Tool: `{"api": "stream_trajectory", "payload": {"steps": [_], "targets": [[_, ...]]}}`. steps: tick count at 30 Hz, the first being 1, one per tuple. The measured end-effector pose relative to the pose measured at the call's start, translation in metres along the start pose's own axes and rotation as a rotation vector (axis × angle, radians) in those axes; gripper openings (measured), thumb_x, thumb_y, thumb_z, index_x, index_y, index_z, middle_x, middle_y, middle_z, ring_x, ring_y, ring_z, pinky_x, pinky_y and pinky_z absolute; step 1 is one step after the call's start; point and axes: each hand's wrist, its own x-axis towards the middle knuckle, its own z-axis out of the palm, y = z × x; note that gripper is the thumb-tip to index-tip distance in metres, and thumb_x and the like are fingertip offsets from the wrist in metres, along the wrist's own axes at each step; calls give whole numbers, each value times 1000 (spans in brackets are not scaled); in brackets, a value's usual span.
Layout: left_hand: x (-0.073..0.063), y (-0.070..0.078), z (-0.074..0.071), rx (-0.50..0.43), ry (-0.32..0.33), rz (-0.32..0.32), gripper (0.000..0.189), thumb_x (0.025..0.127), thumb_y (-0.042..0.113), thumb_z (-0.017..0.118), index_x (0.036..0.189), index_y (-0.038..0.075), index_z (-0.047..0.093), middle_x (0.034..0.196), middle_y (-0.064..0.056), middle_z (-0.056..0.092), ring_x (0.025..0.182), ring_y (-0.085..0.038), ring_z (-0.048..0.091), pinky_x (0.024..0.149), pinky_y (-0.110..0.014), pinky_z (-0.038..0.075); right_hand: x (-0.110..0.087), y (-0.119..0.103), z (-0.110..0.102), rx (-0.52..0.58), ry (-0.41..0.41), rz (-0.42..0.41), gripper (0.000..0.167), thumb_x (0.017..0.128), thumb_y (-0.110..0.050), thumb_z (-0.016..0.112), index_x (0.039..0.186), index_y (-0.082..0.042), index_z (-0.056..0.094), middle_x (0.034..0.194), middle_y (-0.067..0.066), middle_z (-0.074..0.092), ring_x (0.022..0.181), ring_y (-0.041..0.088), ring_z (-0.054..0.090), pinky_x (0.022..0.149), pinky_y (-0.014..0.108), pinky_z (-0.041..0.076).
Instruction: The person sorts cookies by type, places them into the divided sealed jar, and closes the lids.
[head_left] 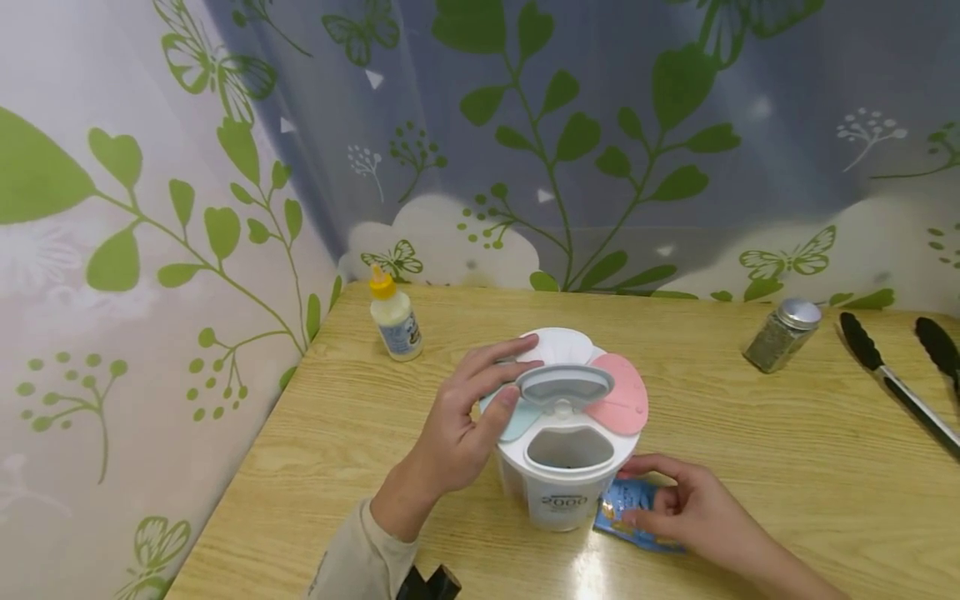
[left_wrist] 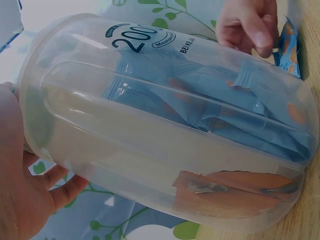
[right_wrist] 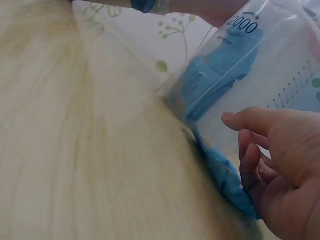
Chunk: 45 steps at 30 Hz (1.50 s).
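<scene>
A clear, round, compartmented storage container (head_left: 557, 507) stands on the table, its white lid bearing white, pink and light blue flaps. Its grey flap (head_left: 566, 387) is raised over a front opening. My left hand (head_left: 463, 427) rests on the lid's left side with fingers extended. Blue packets (left_wrist: 185, 95) lie inside one compartment, and an orange packet (left_wrist: 227, 195) in another. Just right of the container's base, a single blue packet (head_left: 624, 498) lies on the table. Over that packet is my right hand (head_left: 697, 510), thumb and forefinger apart; its other fingers bend beside the packet.
A yellow-capped squeeze bottle (head_left: 397, 325) stands at the back left. To the right are a glass jar of dried herbs (head_left: 782, 335) with a silver lid and black-tipped tongs (head_left: 892, 379). Leaf-patterned curtains (head_left: 570, 150) border the table's back and left.
</scene>
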Motion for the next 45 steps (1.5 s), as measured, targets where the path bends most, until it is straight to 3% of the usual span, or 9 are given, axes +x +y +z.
{"api": "stream_trajectory", "payload": {"steps": [8, 17, 22, 27, 32, 40, 45], "targets": [[0, 0, 0, -1, 1, -4, 35, 105, 25, 45, 122, 5, 69, 141, -13, 59, 132, -27, 53, 109, -41, 44, 3, 7, 4, -151, 45, -24, 52, 81, -20, 83, 126, -5, 61, 59, -13, 46, 48, -6, 40, 38, 18, 35], [-1, 0, 0, -5, 1, 4, 34, 105, 22, 45, 122, 4, 68, 141, -14, 59, 131, -27, 54, 108, -41, 45, 6, 4, 4, -249, 45, 24, 50, 80, -25, 84, 120, -4, 64, 67, -8, 54, 50, -3, 43, 41, 19, 38], [-1, 0, -1, -2, 5, 2, 34, 105, 22, 45, 122, 4, 69, 141, -13, 59, 131, -27, 54, 108, -40, 45, 9, 3, 4, -188, 39, 79, 36, 85, -25, 80, 112, -4, 69, 77, -2, 64, 50, -2, 46, 41, 20, 42], [-1, -1, 0, -5, 7, 6, 34, 105, 22, 45, 122, 4, 68, 140, -14, 60, 131, -27, 54, 108, -41, 45, 9, 1, 2, -29, -19, 116, 29, 91, -24, 74, 106, 0, 69, 65, -6, 61, 47, 0, 48, 41, 17, 43], [0, -1, 0, -10, 3, 9, 34, 104, 21, 46, 123, 4, 68, 141, -14, 59, 132, -28, 53, 109, -41, 45, 8, -1, -2, 38, -48, 85, 26, 94, -17, 70, 108, 4, 67, 69, -5, 64, 49, 0, 49, 43, 19, 45], [0, -1, -1, 0, 5, 12, 33, 104, 20, 46, 122, 4, 68, 140, -14, 60, 131, -28, 54, 108, -40, 45, 5, -16, -9, 12, -39, 22, 19, 95, -15, 68, 108, -2, 68, 78, -4, 69, 55, 5, 61, 45, 27, 51], [0, 0, 0, -5, 6, 16, 33, 104, 20, 46, 122, 4, 68, 140, -14, 60, 130, -28, 54, 108, -41, 46, 2, -28, -14, 4, -32, -79, 4, 95, -6, 66, 99, -6, 67, 72, -12, 57, 53, -2, 51, 41, 24, 45]]}}
